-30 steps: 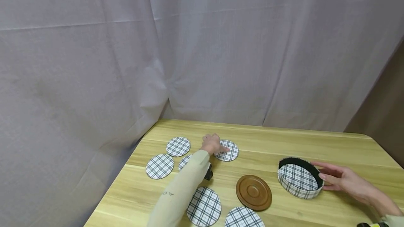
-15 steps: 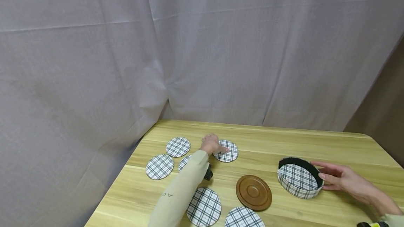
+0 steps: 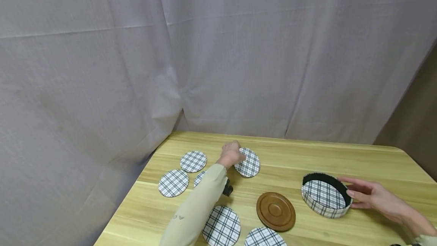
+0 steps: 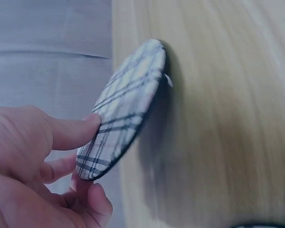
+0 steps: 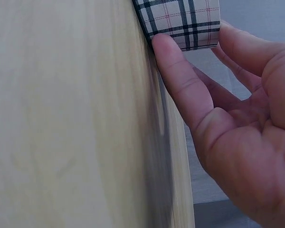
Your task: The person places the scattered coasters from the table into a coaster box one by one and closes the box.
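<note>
My left hand pinches a round plaid coaster near the far side of the table. In the left wrist view, the coaster is tilted up off the wood, thumb on its checked face and fingers curled at its lower edge. A small pale bit sticks out from its dark underside. On the right, my right hand holds the side of a round plaid coaster holder, which has a dark inner wall and a checked base. The right wrist view shows fingertips against the holder's outer wall.
A brown wooden disc lies between the hands. Plaid coasters lie flat at left, including a back one and a nearer one, one partly hidden by the left sleeve. Others sit near the front. Grey curtain hangs behind the table.
The coaster under my left hand has gone from lying flat to being tilted up in its grip, as the hand shifted slightly. My right hand and the holder stay put.
</note>
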`<state>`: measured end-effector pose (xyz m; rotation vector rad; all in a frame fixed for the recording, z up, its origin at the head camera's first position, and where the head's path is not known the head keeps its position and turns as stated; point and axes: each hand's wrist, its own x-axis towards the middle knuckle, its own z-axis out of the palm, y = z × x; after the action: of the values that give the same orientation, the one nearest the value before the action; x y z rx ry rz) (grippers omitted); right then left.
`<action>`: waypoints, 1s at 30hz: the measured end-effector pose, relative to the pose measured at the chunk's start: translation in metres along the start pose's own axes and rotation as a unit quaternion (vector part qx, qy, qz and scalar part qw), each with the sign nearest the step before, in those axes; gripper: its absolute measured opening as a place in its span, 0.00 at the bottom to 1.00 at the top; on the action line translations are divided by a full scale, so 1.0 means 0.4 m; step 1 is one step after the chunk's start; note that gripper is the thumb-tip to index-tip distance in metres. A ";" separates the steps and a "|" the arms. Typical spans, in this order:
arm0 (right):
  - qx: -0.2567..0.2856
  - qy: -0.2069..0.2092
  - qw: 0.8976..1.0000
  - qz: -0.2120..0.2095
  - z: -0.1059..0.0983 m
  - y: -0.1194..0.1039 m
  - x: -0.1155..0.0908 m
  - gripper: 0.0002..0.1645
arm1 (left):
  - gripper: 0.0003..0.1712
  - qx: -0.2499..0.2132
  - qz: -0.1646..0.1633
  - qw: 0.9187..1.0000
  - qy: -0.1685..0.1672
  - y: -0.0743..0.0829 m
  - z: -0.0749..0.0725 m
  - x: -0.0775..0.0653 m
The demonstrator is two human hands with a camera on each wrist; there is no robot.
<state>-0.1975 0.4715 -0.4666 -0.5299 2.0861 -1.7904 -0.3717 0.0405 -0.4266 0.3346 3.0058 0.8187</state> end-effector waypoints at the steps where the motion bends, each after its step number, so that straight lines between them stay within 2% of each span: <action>1: 0.003 -0.002 1.000 -0.001 0.001 0.000 0.001 0.30 | 0.21 -0.005 0.003 1.000 0.003 0.002 -0.004 0.000; 6: 0.007 -0.003 1.000 0.001 0.002 -0.002 0.006 0.30 | 0.18 -0.025 0.019 0.999 0.013 0.011 -0.023 -0.004; 10: -0.002 -0.001 1.000 0.007 -0.001 0.000 0.005 0.30 | 0.17 -0.072 0.024 0.997 -0.007 0.025 -0.036 -0.011; 15: -0.007 0.008 1.000 0.014 -0.003 0.003 0.007 0.30 | 0.17 -0.155 0.020 0.987 -0.035 0.044 -0.044 -0.026; 24: -0.004 0.001 1.000 0.011 0.000 0.003 0.015 0.30 | 0.19 -0.205 0.025 0.977 -0.045 0.085 -0.054 -0.054; 30: -0.005 -0.004 1.000 0.010 0.000 0.000 0.019 0.30 | 0.15 -0.262 0.040 0.963 -0.042 0.109 -0.050 -0.065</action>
<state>-0.2044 0.4678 -0.4667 -0.5168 2.0887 -1.7658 -0.3387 0.0617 -0.3887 0.4581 2.5735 1.5081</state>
